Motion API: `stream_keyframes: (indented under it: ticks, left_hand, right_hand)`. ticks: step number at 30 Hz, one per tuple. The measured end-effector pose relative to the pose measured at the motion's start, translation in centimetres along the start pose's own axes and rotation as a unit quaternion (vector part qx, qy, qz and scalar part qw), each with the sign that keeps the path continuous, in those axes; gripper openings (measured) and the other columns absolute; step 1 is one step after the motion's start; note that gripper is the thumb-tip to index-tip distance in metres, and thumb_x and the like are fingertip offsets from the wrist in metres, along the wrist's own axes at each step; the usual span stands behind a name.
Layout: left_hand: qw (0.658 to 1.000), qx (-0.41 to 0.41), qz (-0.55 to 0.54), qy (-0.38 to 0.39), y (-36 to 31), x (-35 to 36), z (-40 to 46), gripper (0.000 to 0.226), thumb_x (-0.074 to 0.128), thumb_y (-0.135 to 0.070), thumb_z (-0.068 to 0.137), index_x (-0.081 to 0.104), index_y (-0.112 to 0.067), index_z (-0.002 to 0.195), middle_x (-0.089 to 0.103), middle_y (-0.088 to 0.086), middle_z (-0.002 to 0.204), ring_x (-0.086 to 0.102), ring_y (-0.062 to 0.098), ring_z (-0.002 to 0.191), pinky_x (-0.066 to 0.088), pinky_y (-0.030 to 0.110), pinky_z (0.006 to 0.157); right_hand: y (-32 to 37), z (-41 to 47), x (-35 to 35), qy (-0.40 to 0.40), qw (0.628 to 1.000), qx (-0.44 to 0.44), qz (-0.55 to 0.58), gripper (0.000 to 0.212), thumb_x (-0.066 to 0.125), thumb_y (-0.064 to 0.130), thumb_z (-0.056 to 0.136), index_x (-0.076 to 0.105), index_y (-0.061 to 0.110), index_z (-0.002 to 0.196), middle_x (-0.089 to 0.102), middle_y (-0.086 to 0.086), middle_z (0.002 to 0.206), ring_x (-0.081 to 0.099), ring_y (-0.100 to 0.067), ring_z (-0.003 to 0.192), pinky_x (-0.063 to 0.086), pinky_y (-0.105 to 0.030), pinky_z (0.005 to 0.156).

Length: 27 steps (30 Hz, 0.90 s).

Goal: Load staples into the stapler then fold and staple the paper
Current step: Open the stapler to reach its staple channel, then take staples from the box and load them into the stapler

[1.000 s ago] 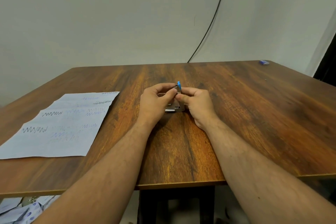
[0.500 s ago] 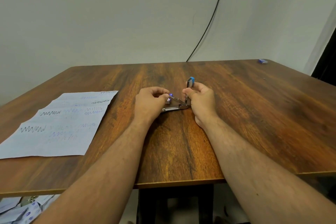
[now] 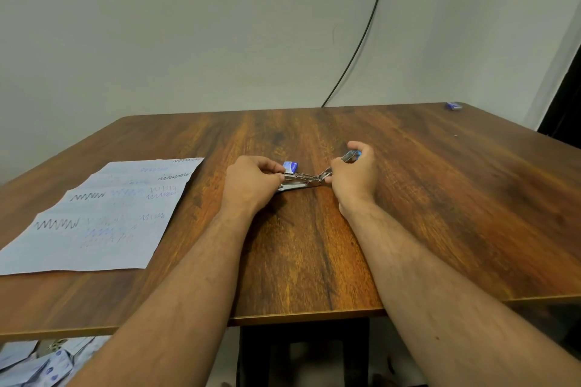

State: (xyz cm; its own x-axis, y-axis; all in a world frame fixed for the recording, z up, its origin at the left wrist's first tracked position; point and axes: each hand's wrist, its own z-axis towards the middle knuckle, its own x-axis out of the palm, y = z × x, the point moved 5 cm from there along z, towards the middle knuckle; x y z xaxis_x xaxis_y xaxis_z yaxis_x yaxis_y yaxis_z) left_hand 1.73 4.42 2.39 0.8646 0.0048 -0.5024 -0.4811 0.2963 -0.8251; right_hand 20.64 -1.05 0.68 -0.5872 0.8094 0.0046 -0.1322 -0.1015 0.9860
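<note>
The stapler [image 3: 301, 181] lies opened out near the middle of a wooden table [image 3: 440, 214], its metal base flat on the wood and its top arm swung back and up to the right, so that the staple channel is bared between the two hands. The left hand [image 3: 251, 182] grips the left end of the base, fingers curled down over it and the thumb pressed against the metal. The right hand [image 3: 356, 174] is closed around the raised arm, whose silver tip and a sliver of blue cap show above the knuckles. A small blue and white box [image 3: 290, 166] sits just behind the stapler, beside the left fingers; whether those fingers touch it cannot be told. Both bare forearms reach in from the near edge of the table. Well to the left, a sheet of paper [image 3: 103, 214] lies flat and unfolded on the tabletop, marked with rows of black and blue zigzag scribbles, its near corner close to the table's front edge. At the far right corner of the table rests a small blue object [image 3: 454, 105], too small to make out. A black cable [image 3: 367, 28] runs down the pale wall behind the table. Below the table's front edge, at lower left, loose blue and white papers [image 3: 41, 361] lie in a heap.
</note>
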Motion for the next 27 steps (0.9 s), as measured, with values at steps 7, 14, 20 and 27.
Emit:
stream_keyframes:
  ticks: [7,14,20,27]
  left_hand:
    - [0.998,-0.022,0.045,0.026,0.4,0.3,0.0,0.018,0.074,-0.011,0.081,0.080,-0.028,0.082,0.066,-0.009,0.069,0.057,0.002,0.062,0.034,0.008,0.044]
    - [0.997,-0.020,0.063,0.046,0.5,0.6,0.0,0.021,0.075,-0.010,0.080,0.082,-0.025,0.092,0.074,0.000,0.083,0.062,0.008,0.070,0.041,0.015,0.054]
    - [0.997,-0.012,0.061,0.035,0.5,0.6,0.0,0.021,0.074,-0.010,0.081,0.082,-0.026,0.092,0.073,0.000,0.085,0.059,0.004,0.066,0.037,0.013,0.049]
    - [0.996,0.046,0.077,0.008,0.2,0.9,-0.1,0.011,0.070,-0.016,0.083,0.075,-0.025,0.088,0.072,-0.001,0.081,0.064,0.017,0.077,0.041,0.022,0.068]
  right_hand:
    - [0.1,0.3,-0.8,-0.039,0.993,0.008,-0.111,0.055,0.063,0.006,0.092,0.050,0.010,0.145,0.049,-0.007,0.141,0.059,-0.020,0.112,0.043,-0.021,0.089]
    - [0.1,0.3,-0.4,-0.033,0.986,0.020,-0.165,0.008,0.057,0.007,0.081,0.063,0.011,0.079,0.075,-0.015,0.093,0.073,-0.022,0.059,0.060,-0.031,0.055]
    - [0.6,-0.3,-0.6,0.001,0.987,0.026,-0.158,0.036,0.057,0.000,0.091,0.055,0.020,0.061,0.058,0.005,0.055,0.075,-0.020,0.062,0.063,-0.038,0.073]
    - [1.2,-1.8,1.1,0.140,0.964,-0.090,-0.208,0.017,0.067,0.018,0.083,0.083,0.018,0.090,0.078,0.008,0.087,0.065,-0.009,0.087,0.043,-0.017,0.078]
